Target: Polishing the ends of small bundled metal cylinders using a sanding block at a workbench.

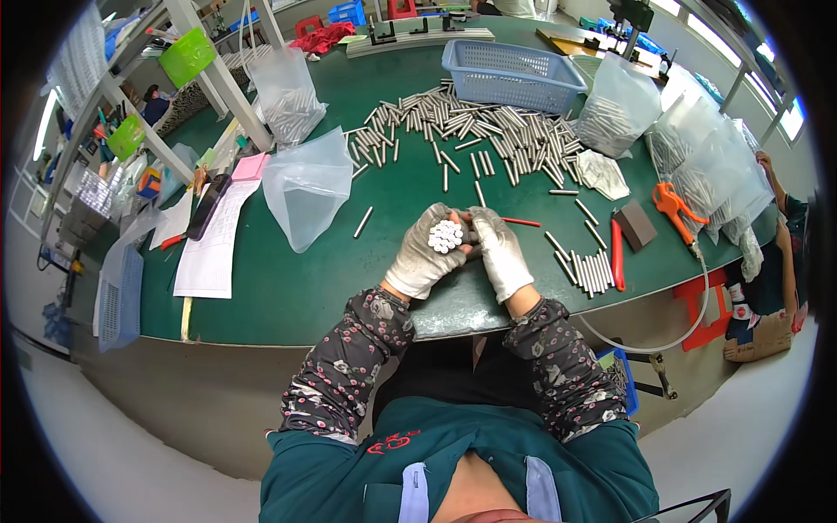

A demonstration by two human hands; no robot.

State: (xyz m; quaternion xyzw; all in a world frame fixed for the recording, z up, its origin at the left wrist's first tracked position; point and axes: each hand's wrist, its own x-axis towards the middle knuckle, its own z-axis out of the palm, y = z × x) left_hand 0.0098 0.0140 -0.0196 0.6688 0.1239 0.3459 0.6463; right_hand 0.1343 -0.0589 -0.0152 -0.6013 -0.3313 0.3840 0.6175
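head view: both hands (462, 248) clasp rod bundle (445, 236).

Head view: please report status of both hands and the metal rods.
Left hand closed around bundle of metal rods, ends up. Right hand steadying bundle from the side. Loose rod pile beyond, apart from both hands.

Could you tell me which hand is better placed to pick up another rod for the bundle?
Probably the right hand: the left hand is wrapped around the bundle of rods, while loose rods lie just to the right.
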